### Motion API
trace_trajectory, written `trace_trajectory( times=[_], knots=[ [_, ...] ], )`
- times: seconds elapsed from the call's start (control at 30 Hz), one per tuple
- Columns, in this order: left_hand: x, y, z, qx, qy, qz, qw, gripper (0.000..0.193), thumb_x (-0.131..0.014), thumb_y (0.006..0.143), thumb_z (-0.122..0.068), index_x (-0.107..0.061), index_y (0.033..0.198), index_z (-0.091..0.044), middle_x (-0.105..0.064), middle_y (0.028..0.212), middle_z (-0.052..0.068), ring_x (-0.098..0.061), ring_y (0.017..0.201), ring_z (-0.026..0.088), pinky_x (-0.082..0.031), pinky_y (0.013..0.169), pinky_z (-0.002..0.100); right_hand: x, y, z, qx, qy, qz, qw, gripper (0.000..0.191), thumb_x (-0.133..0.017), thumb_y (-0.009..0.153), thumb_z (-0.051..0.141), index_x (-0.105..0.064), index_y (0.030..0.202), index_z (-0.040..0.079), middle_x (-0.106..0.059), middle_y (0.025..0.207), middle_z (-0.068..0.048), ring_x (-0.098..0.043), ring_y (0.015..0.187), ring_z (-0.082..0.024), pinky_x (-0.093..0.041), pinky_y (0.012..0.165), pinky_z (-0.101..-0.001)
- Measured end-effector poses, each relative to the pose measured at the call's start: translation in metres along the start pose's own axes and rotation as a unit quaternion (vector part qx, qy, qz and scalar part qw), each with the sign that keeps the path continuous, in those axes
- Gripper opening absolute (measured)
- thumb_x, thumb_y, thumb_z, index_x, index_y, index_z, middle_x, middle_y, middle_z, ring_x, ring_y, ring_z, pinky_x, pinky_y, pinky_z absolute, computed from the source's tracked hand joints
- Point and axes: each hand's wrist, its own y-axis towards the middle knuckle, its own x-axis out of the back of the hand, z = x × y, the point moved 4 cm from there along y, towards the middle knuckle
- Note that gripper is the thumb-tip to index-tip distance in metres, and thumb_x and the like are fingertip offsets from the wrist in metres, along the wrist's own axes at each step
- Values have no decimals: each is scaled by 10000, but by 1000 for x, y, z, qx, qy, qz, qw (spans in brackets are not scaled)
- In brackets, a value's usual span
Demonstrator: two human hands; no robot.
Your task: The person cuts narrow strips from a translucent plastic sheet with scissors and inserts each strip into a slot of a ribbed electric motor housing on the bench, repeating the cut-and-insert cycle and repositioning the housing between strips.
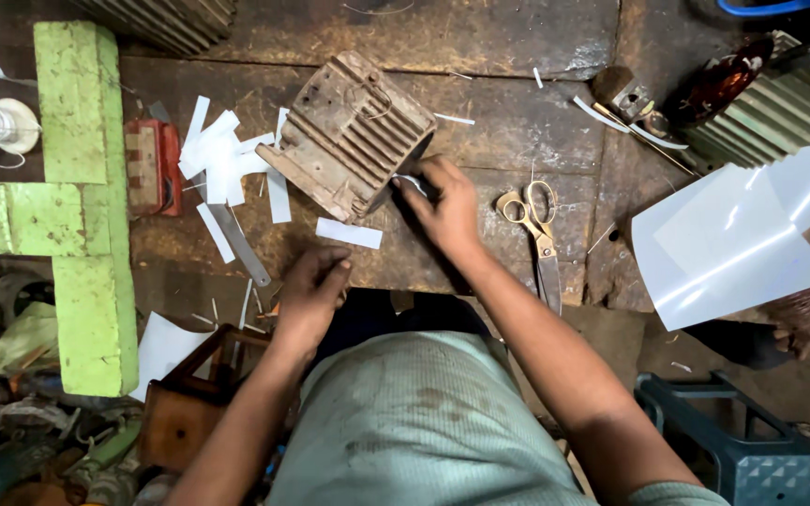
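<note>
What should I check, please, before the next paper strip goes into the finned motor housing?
1. Right hand at the motor housing opening, pinching a white strip: ok.
2. Left hand free, resting at the bench edge: ok.
3. Next loose strip within reach, lying beside the housing: ok.
4. Spare strips piled left of the housing: ok.
5. Scissors lying clear of both hands: ok.
6. Strip seated inside the housing: cannot tell, the opening is hidden.
</note>
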Motion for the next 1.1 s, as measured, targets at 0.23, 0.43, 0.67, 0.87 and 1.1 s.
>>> trace_trajectory(
  times=[0.23,0.43,0.67,0.87,1.1],
  knots=[
    [10,-3,13,33,-31,20,999,236,-652,968,-196,-681,1172,-81,-658,849,-21,-610,736,74,-487,634,243,-9,5,3,88,-89,-23,992,250,-771,848,76,-711,1086,26,-680,1113,-163,-663,978,-385,-537,832,-431],
    [31,-3,14,21,8,-2,1000,249,-653,963,-214,-680,1183,-101,-715,1002,-5,-649,859,75,-532,674,252,-4,1,-1,30,-53,-6,998,177,-750,902,85,-701,1069,51,-668,1041,-132,-675,959,-342,-550,826,-417],
    [35,-2,22,47,-2,-3,999,265,-656,961,-234,-686,1192,-108,-720,1068,13,-661,865,120,-520,693,281,-11,4,-5,69,-94,-12,993,254,-778,863,92,-699,1098,36,-674,1023,-158,-667,928,-358,-536,801,-403],
    [31,-3,24,48,-21,-4,999,272,-664,956,-242,-684,1191,-105,-720,1079,14,-668,882,118,-521,704,283,-25,11,-26,-202,144,-30,968,344,-806,804,123,-676,1108,33,-729,908,-141,-642,809,-165,-545,754,-305],
    [34,-4,22,36,23,0,999,279,-665,958,-247,-680,1191,-93,-719,1058,31,-672,868,129,-539,679,285,6,-11,4,34,-45,-11,998,292,-830,781,72,-677,1022,11,-696,1017,-171,-690,903,-355,-551,784,-393]
  ],
)
